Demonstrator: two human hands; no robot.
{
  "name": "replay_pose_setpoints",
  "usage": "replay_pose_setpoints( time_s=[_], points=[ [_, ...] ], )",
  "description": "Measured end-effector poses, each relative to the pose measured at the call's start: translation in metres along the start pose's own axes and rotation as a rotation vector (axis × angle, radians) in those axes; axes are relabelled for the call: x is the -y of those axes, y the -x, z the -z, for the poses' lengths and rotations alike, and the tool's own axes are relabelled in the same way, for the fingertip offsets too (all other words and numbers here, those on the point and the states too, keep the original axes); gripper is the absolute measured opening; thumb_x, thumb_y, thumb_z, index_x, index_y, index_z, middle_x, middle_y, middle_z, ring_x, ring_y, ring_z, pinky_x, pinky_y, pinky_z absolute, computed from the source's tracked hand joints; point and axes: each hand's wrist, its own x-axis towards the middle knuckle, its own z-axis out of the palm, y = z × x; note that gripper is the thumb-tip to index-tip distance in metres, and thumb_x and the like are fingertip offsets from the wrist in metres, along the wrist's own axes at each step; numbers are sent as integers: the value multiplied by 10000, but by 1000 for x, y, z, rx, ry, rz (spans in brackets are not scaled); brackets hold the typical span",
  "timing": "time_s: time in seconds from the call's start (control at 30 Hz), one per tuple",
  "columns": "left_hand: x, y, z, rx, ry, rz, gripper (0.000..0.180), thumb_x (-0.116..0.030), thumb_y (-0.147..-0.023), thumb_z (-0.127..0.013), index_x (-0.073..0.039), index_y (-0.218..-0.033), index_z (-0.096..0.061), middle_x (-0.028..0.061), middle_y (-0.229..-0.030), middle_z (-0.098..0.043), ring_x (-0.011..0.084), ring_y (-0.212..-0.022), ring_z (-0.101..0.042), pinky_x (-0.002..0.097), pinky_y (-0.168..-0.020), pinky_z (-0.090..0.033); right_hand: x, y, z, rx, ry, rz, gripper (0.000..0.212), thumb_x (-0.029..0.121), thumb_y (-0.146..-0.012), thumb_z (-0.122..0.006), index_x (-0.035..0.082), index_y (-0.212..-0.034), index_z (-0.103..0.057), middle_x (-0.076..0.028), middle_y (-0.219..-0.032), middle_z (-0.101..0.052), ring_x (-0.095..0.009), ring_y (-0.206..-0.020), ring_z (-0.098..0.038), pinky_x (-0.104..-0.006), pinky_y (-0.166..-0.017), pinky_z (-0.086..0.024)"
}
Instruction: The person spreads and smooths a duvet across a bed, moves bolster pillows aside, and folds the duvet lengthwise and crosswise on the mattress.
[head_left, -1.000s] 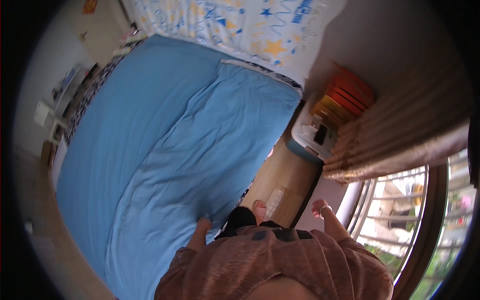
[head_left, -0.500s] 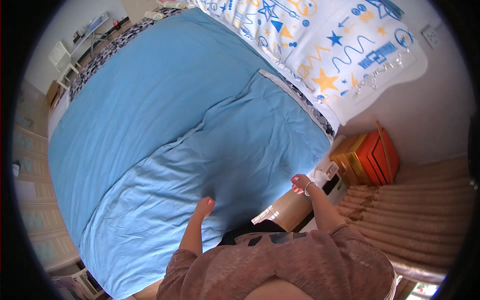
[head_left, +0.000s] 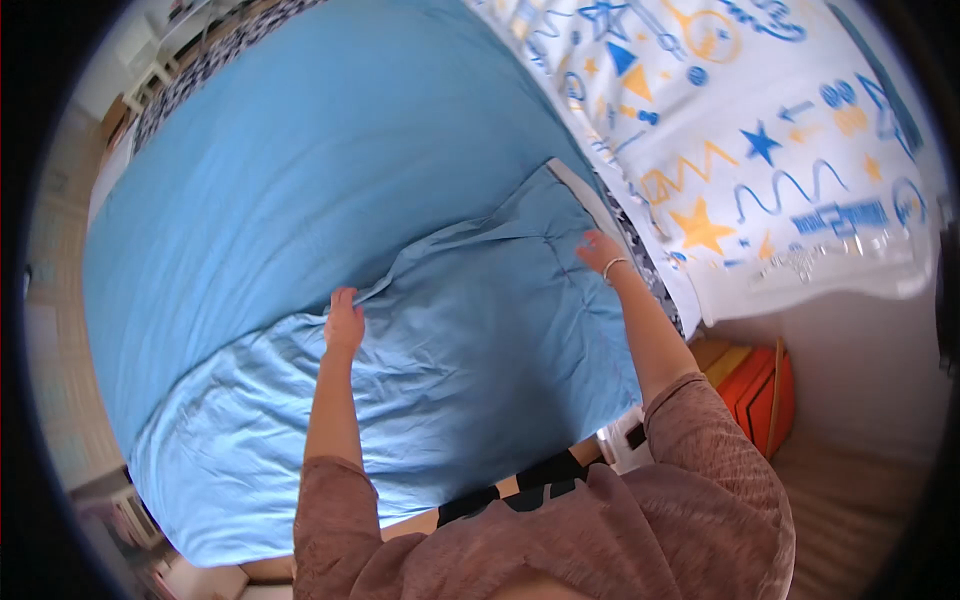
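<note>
Head view: A blue cover (head_left: 470,340) lies spread and wrinkled across the bed's near side, one raised edge running diagonally. The left hand (head_left: 344,318) is at that edge, fingers bent; whether they pinch cloth cannot be told. The right hand (head_left: 598,252) is over the cover beside its pale border (head_left: 585,195), fingers loosely bent; contact cannot be confirmed. Assessed step: reaching to take up the cover's edge. Assessed requirement for the next move: a secure pinch by both hands.

A bed (head_left: 108,180) fills the frame's middle, bearing a rumpled blue cover (head_left: 450,320) and, upper left, seemingly a dark patterned sheet (head_left: 180,104).
</note>
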Motion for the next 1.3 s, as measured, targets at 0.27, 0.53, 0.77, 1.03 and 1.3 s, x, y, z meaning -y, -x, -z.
replay_pose_setpoints(
  time_s=[0.27, 0.53, 0.77, 1.03, 1.3],
  points=[
    [-4, -29, 4, 438, -332, 501, 434, -163, -684, -527, -147, -1070, -330, 100, -1009, -443, 276, -903, -469, 399, -694, -395, -8, -81, -4, -20, 98, -46, 866, 445, -529, -629, 42, -1164, -200, -183, -1061, -426, -308, -984, -408, -365, -798, -341],
    [-31, -19, 48, -357, -108, 287, 191, -25, -581, -470, -103, -740, -542, 51, -726, -529, 243, -683, -512, 314, -574, -422, 22, -60, 20, -114, 233, 235, 362, 312, -750, -438, 76, -1019, -379, -146, -941, -496, -327, -811, -490, -400, -639, -396],
    [-61, -56, 68, -523, -96, 253, 194, -15, -554, -499, -90, -729, -535, 49, -708, -534, 235, -671, -508, 310, -563, -415, -1, -65, 66, -36, 444, 86, 309, 349, -791, -350, 87, -924, -445, -169, -771, -531, -336, -682, -508, -413, -545, -391],
    [-30, -94, 55, -647, -157, 241, 210, 25, -562, -469, -52, -743, -542, 89, -698, -536, 264, -646, -506, 310, -574, -409, 12, -140, 40, -411, 206, -12, 213, 282, -802, -297, 188, -947, -421, -144, -803, -541, -339, -697, -513, -437, -551, -383],
    [37, -141, -59, -312, -249, 380, 149, -104, -631, -503, -70, -776, -520, 73, -766, -533, 256, -718, -498, 348, -617, -401, 1, -171, -39, -152, 384, -276, 249, 346, -806, -277, 149, -917, -383, -172, -815, -534, -374, -710, -505, -438, -573, -392]
  ],
)
